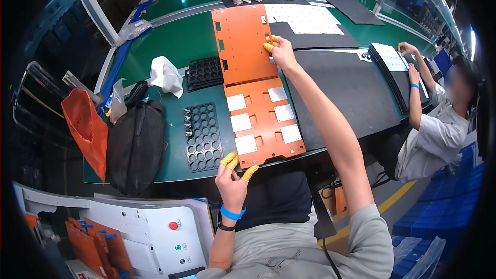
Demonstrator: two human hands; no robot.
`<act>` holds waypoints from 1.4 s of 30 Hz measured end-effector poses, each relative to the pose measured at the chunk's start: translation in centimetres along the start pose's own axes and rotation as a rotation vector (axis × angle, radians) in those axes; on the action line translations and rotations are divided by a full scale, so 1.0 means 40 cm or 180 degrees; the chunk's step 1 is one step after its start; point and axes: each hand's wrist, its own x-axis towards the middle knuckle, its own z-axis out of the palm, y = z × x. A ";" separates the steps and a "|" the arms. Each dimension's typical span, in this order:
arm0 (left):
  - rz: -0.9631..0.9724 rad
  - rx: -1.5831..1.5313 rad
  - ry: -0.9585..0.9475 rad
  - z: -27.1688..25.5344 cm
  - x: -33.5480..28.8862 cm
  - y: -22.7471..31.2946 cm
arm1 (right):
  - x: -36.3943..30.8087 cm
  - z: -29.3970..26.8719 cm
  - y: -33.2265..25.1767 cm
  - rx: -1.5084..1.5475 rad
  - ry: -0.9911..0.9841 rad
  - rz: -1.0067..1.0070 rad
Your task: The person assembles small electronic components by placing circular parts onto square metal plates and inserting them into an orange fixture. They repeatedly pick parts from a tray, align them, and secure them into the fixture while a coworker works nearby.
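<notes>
An orange hinged fixture (264, 124) lies unfolded on the bench in front of me. Square white plates (240, 122) sit in its near half in two columns. Its orange lid (242, 46) is swung up and away on the far side. My right hand (281, 53), with yellow finger cots, closes on the right edge of that lid. At the near left corner of the fixture, my left hand (232, 181) holds the edge between yellow-capped thumb and fingers. Left of the fixture, a black tray of round pockets (209, 139) has several small metallic cylindrical parts (188, 122) along one column.
A second black tray (204, 72) stands beyond. Black bag (137, 144), orange pouch (85, 124) and white wrap (165, 76) sit left. Dark mats (341, 98) and a white sheet (305, 19) lie right and beyond. A co-worker (439, 124) handles white-topped boards (390, 58) at right.
</notes>
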 end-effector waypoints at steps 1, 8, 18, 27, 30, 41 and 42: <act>-0.0002 -0.0004 0.0002 -0.001 0.000 0.001 | 0.003 0.003 0.010 -0.0036 0.0001 -0.0011; -0.0010 -0.0070 0.0005 0.004 0.000 0.005 | 0.016 -0.014 0.041 -0.0431 0.0018 -0.0095; 0.0057 0.0019 -0.0012 0.004 0.002 0.004 | -0.113 -0.053 -0.036 -0.2887 -0.0021 -0.0520; 0.0032 0.0081 -0.0102 0.004 0.006 0.004 | -0.343 -0.099 -0.086 -0.3214 -0.0145 -0.0360; -0.0005 0.0032 -0.0058 0.008 0.004 0.006 | -0.400 -0.081 -0.078 -0.3543 -0.0322 -0.0259; 0.0036 0.0119 -0.0048 0.017 -0.002 -0.011 | -0.426 -0.091 -0.040 -0.3273 -0.0130 -0.0364; 0.0054 0.0143 -0.0038 0.017 -0.001 -0.008 | -0.426 -0.091 -0.040 -0.3229 -0.0129 -0.0321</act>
